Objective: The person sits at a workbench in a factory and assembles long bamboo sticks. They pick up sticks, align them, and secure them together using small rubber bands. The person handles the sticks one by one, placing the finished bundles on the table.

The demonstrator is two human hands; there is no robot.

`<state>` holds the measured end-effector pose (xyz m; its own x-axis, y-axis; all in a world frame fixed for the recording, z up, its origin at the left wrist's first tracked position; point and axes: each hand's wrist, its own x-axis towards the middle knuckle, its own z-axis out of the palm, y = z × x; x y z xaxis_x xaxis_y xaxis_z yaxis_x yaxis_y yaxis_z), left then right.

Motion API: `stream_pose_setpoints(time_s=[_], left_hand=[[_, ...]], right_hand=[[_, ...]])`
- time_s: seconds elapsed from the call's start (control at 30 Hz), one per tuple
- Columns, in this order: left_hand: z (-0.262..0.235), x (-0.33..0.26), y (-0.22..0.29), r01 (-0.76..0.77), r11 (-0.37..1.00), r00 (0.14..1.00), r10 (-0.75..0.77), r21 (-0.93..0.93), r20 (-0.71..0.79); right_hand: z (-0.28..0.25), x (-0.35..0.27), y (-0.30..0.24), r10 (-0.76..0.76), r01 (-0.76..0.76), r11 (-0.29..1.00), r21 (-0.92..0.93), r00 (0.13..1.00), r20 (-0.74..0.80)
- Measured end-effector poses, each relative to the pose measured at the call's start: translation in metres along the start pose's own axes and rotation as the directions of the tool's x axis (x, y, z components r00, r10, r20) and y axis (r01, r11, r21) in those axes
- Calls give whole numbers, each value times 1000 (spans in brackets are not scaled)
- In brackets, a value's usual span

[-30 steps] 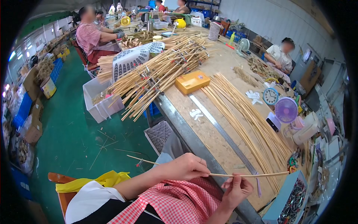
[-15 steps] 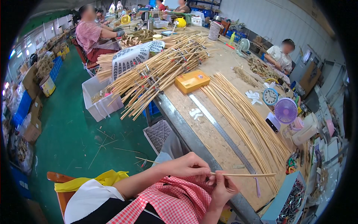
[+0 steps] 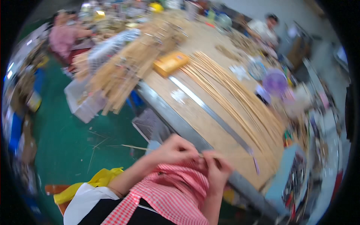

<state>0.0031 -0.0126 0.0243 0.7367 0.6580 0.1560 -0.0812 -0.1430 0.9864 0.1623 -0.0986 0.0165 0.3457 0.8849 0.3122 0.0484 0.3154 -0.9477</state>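
Above my lap, both hands meet around a thin pale stick (image 3: 135, 147), whose end sticks out past my left wrist. My left hand (image 3: 173, 150) is closed on it with thumb and fingers pinched. Just to its right, my right hand (image 3: 216, 165) pinches the same stick, and a small bit shows between the two hands. Motion blur hides the stick's other end. A red-and-white checked apron (image 3: 165, 191) lies beneath my hands.
The workbench (image 3: 195, 127) carries a metal ruler (image 3: 213, 116), a row of long sticks (image 3: 236, 97), an orange box (image 3: 170, 63) and clipped stick bundles (image 3: 127, 63). A light-blue box of clips (image 3: 279, 187) stands at right. Two people sit farther off.
The view has shifted, and most of the picture is now blurred. My hands are drawn closer together on the stick; its long right-hand length no longer shows clearly.
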Motion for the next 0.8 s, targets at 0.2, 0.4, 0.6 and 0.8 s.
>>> stream_pose_setpoints(time_s=[0.2,0.4,0.6,0.8], left_hand=[[4,5,2,25,965,978,31,260,-207],[14,7,-3,3,972,964,59,234,-260],[16,10,-10,13,967,967,53,254,-250],[8,3,-10,67,939,960,31,337,-279]], right_hand=[[-88,36,-27,-86,53,971,-233,987,-134],[-305,27,-72,-334,-311,605,-733,736,-589],[-400,11,-51,167,-731,222,-645,680,-714],[-430,18,-3,74,-301,-81,-950,949,-307]])
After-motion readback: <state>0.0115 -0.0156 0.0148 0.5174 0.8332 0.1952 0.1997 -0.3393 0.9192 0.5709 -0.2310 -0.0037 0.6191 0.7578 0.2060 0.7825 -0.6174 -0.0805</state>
